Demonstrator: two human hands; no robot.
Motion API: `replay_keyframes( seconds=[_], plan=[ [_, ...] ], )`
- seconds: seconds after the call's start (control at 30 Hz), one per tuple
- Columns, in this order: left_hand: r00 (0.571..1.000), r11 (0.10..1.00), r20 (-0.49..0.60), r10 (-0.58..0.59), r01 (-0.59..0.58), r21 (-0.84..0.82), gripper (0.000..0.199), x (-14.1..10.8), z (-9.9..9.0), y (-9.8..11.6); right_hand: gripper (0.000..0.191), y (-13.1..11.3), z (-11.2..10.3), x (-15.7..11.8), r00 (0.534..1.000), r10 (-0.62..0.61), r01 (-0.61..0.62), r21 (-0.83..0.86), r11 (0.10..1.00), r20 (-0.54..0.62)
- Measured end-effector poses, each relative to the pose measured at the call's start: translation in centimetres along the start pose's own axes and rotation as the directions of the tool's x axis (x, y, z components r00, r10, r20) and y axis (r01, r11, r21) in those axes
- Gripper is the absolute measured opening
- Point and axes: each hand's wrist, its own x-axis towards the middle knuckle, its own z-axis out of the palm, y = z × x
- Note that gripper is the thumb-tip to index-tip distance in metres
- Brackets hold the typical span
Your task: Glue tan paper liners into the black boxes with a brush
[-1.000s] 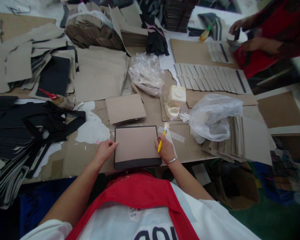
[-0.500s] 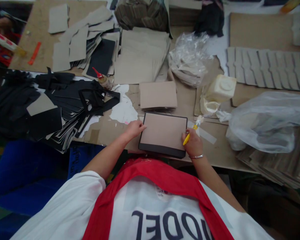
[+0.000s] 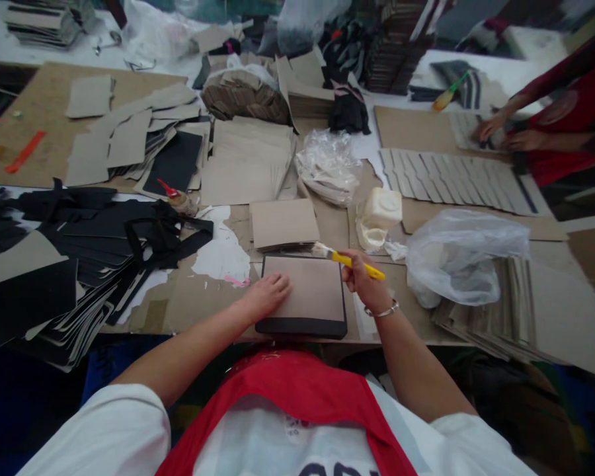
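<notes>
In front of me, at the table's near edge, lies a flat brown board panel [image 3: 312,294] with a black border, widest along the side close to my body. My left hand [image 3: 270,294] rests flat on the panel's left part, fingers stretched out. A yellow-handled brush [image 3: 352,262] is gripped in my right hand [image 3: 365,281], its pale bristles pointing left over the panel's far edge. Just beyond the panel sits a stack of brown boards [image 3: 285,223]. An open whitish plastic container [image 3: 374,238] stands to the right of that stack.
Black fabric-covered pieces [image 3: 104,244] are piled at the left. A clear plastic bag [image 3: 466,254] lies over stacked boards [image 3: 520,311] at the right. A red-tipped glue bottle [image 3: 176,197] stands beyond the black pile. Another person's hands [image 3: 493,132] work at the far right.
My left hand has moved from the panel's left edge to lie flat on it. My right hand has left the right edge, and the brush has swung to point left. The view has tilted up.
</notes>
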Motion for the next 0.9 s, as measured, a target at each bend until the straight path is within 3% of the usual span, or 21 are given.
replay_keyframes(
  seconds=[0.07, 0.13, 0.23, 0.33, 0.43, 0.63, 0.9],
  plan=[
    [0.999, 0.999, 0.003, -0.034, 0.034, 0.004, 0.039, 0.1, 0.1, 0.5, 0.055, -1.0, 2.3, 1.3, 0.988, 0.103, -0.130, 0.254, 0.959, 0.117],
    [0.997, 0.997, 0.009, -0.073, 0.073, 0.008, 0.039, 0.2, 0.2, 1.1, 0.046, -1.6, 5.3, 2.4, 0.967, 0.158, -0.224, 0.374, 0.900, 0.199],
    [0.994, 0.994, 0.026, -0.110, 0.109, 0.020, 0.049, 0.3, 0.3, 2.0, 0.034, -1.6, 9.0, 3.4, 0.960, 0.193, -0.267, 0.455, 0.850, 0.203],
    [0.991, 0.991, 0.026, -0.134, 0.133, 0.029, 0.055, 0.2, 0.5, 2.5, 0.028, -0.8, 10.1, 3.7, 0.955, 0.200, -0.281, 0.451, 0.847, 0.218],
    [0.988, 0.988, 0.027, -0.151, 0.150, 0.030, 0.056, 0.1, 0.6, 2.7, 0.027, 0.7, 8.2, 3.4, 0.949, 0.216, -0.292, 0.380, 0.878, 0.231],
    [0.988, 0.988, 0.043, -0.150, 0.149, 0.033, 0.055, 0.1, 0.3, 2.8, 0.028, 3.8, 1.6, 1.9, 0.944, 0.322, -0.331, 0.272, 0.904, 0.076],
    [0.986, 0.986, -0.003, -0.165, 0.165, 0.026, 0.050, 0.2, 0.7, 2.9, 0.021, 4.7, -1.7, 0.7, 0.935, 0.355, -0.340, 0.267, 0.902, -0.009]
  ],
)
